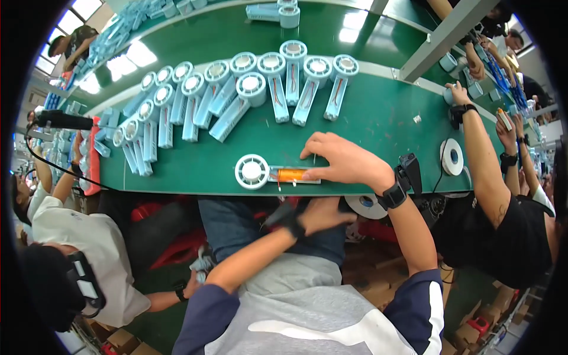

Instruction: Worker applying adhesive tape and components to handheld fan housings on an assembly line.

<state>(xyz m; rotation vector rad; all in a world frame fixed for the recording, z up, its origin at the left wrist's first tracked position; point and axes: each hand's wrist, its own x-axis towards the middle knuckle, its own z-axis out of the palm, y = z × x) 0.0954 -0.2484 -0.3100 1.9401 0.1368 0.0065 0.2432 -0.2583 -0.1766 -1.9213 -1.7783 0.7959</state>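
Note:
A light-blue handheld fan (252,172) lies on its side of the bench near the front edge, round head to the left. Its handle is uncovered, and an orange cylindrical battery (290,175) sits in it with thin wires by the head end. My right hand (346,158) arches over the handle, thumb tip on the battery, the other fingers curved on the far side with a gap between. Below the bench edge, over my lap, my left hand (324,215) is blurred; its fingers look stretched toward the right, and some are partly hidden. I see nothing in it.
Several similar fans (272,65) stand in a row along the back of the green bench (378,118). A white reel (452,157) lies at the right; another reel (365,206) is below the edge. A metal post (449,38) rises behind. Co-workers sit on both sides.

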